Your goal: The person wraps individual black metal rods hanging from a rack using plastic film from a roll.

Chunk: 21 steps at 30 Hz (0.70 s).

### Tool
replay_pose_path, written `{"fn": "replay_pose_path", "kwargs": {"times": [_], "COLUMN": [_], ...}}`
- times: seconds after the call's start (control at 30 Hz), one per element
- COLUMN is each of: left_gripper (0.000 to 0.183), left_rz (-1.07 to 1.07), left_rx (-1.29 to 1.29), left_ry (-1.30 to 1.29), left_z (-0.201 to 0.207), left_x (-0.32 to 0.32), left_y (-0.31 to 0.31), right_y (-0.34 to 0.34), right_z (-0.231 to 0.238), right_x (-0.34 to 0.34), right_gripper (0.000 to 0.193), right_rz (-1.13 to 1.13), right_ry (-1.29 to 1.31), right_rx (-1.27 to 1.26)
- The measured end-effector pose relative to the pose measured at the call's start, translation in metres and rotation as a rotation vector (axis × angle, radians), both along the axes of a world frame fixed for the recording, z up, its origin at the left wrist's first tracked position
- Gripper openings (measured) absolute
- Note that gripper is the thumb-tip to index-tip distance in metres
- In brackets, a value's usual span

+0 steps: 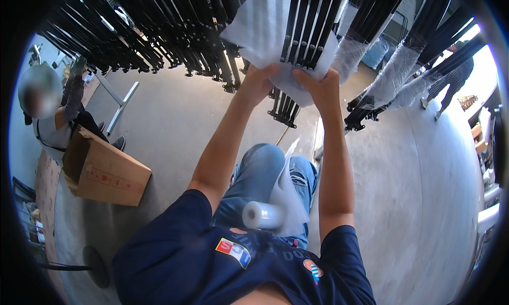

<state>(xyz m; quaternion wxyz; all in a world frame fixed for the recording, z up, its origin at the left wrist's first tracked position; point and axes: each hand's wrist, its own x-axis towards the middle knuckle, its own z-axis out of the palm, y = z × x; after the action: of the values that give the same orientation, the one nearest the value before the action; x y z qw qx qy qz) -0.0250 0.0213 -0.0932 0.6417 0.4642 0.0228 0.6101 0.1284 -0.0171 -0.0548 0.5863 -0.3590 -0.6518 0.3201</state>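
Ahead of me, a bundle of black metal bars (309, 29) hangs down with a white foam sheet (260, 26) behind and around it. My left hand (261, 81) grips the sheet's lower left edge, and my right hand (322, 86) grips it at the lower right, its thumb over the front. Most of the fingers are hidden behind the foam. Below the sheet, the bars' lower ends (284, 113) stick out. On my lap lie a roll of clear film (262, 215) and more white foam sheets (290, 199).
Rows of hanging black bars (154, 34) fill the far left. Film-wrapped bundles (395, 71) hang at the right. A cardboard box (108, 170) stands at the left beside a seated person (53, 114). Another person (456, 71) stands far right. A metal stand (121, 103) rests on the floor.
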Motion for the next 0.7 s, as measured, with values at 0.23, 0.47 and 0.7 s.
{"fn": "replay_pose_path", "kwargs": {"times": [0.23, 0.47, 0.7], "left_gripper": [0.037, 0.032, 0.03], "left_rz": [0.039, 0.568, 0.608], "left_rx": [-0.043, -0.083, -0.093], "left_ry": [-0.127, -0.342, -0.392], "left_z": [0.009, 0.015, 0.012], "left_x": [0.009, 0.042, 0.044], "left_y": [-0.004, -0.032, -0.023], "right_y": [-0.001, 0.012, 0.013], "right_z": [-0.006, -0.017, -0.001], "right_x": [-0.003, -0.007, -0.011], "right_gripper": [0.022, 0.032, 0.04], "right_rz": [0.014, 0.011, 0.11], "right_ry": [0.145, 0.213, 0.118], "right_rx": [0.022, 0.134, 0.153]}}
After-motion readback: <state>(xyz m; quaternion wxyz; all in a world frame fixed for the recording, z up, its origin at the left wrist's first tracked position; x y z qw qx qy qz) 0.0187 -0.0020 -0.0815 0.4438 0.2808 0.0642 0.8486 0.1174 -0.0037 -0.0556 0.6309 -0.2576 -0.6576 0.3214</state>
